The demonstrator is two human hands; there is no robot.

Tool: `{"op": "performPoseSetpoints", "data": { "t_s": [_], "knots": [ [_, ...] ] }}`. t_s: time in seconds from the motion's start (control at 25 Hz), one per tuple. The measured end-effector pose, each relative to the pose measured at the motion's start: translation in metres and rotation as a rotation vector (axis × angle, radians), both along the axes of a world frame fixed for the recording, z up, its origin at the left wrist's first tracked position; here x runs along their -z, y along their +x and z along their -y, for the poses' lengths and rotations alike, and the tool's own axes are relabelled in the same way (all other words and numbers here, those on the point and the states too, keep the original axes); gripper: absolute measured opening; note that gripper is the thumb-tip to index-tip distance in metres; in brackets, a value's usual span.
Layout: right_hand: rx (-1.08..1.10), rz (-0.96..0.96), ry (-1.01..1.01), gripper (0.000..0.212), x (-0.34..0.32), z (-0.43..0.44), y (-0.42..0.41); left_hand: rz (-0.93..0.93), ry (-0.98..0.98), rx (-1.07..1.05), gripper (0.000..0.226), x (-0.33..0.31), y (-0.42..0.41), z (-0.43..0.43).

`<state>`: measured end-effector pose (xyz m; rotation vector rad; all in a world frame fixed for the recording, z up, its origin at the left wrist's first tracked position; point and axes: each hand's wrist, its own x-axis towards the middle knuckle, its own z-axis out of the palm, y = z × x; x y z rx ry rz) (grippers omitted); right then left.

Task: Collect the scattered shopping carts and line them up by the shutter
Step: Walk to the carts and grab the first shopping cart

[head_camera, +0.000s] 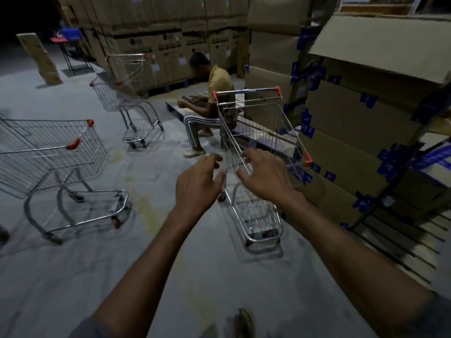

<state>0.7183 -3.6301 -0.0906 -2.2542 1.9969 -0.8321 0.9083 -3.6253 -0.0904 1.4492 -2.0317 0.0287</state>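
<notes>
A wire shopping cart [261,132] with red corner caps stands straight ahead, its narrow front end toward me and its handle at the far side. Both my hands reach out just short of that front end. My left hand [197,181] has spread, slightly bent fingers and holds nothing. My right hand [263,176] is spread too, its fingertips at the basket's wire front. A second cart [56,152] stands at the left, and a third cart [124,93] is farther back near the boxes. No shutter is in view.
A person [210,106] sits on a low pallet just behind the near cart. Stacked cardboard boxes [361,113] with blue tape rise on the right, and more boxes [170,40] line the back. A leaning carton [40,57] and a small stand are at the far left. Grey concrete floor [73,276] lies below.
</notes>
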Motion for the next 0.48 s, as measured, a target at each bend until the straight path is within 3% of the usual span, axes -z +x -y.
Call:
{"op": "performPoseSetpoints", "data": {
  "t_s": [0.28, 0.48],
  "knots": [
    [0.077, 0.021, 0.080, 0.047, 0.031, 0.191, -0.003, 0.041, 0.067, 0.002, 0.028, 0.015, 0.007, 0.196],
    [0.191, 0.016, 0.218, 0.046, 0.072, 0.273, -0.003, 0.066, 0.200, 0.118, 0.027, 0.048, 0.009, 0.300]
  ]
}}
